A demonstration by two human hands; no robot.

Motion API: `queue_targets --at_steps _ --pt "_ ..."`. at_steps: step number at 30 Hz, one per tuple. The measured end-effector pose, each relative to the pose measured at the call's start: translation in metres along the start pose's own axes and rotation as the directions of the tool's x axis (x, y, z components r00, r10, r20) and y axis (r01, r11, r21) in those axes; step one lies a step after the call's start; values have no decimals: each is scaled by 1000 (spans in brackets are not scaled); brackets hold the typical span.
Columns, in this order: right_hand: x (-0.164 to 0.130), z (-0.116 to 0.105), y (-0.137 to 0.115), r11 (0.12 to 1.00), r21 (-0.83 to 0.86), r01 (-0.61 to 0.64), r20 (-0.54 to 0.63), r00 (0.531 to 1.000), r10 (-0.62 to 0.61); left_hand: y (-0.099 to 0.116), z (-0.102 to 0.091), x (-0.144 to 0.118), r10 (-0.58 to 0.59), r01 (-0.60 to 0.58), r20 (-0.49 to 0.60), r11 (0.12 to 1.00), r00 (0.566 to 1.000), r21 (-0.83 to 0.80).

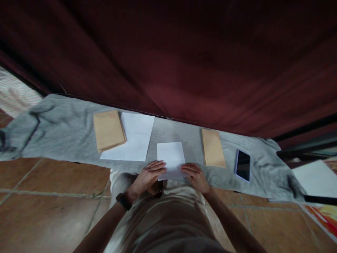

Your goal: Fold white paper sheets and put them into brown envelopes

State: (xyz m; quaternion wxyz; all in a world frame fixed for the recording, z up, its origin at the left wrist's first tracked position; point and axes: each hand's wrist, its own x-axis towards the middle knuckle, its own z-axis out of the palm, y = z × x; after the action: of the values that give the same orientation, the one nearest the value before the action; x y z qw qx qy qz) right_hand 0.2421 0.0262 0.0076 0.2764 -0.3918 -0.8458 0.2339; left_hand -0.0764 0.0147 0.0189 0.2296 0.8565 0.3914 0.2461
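Head view: a grey cloth [65, 126] lies on the tiled floor. Left of the fingers sit brown envelopes [108, 130] on white sheets [135, 138]; right, one brown envelope [213, 148] and a phone [243, 165]. Both hands, left hand [147, 178] and right hand [196, 177], press flat, fingers extended, on a folded white paper [171, 158] between them.
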Motion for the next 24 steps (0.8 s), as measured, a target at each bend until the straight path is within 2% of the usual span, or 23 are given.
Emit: queue_targets --at_steps 3,5,7,12,19,21,24 --pt "3 0 2 999 -9 -34 -38 999 33 0 -1 4 -168 147 -131 976 977 -160" --pt "7 0 4 994 -24 -109 -71 992 107 2 0 8 -313 265 -190 934 931 -241" --pt "12 2 4 977 -54 -206 -111 974 199 6 2 11 -401 341 -208 900 892 -271" --pt "29 8 2 899 -144 -412 -138 908 395 16 14 14 -484 414 -303 870 821 -269" --pt "65 10 -10 771 -275 -574 -125 816 564 15 27 31 -517 475 -479 853 710 -216" --pt "73 10 -13 731 -319 -603 -121 791 600 13 24 39 -535 524 -489 834 689 -175" --pt "82 7 -15 692 -354 -629 -99 761 641 13 16 50 -580 611 -438 787 687 -83"
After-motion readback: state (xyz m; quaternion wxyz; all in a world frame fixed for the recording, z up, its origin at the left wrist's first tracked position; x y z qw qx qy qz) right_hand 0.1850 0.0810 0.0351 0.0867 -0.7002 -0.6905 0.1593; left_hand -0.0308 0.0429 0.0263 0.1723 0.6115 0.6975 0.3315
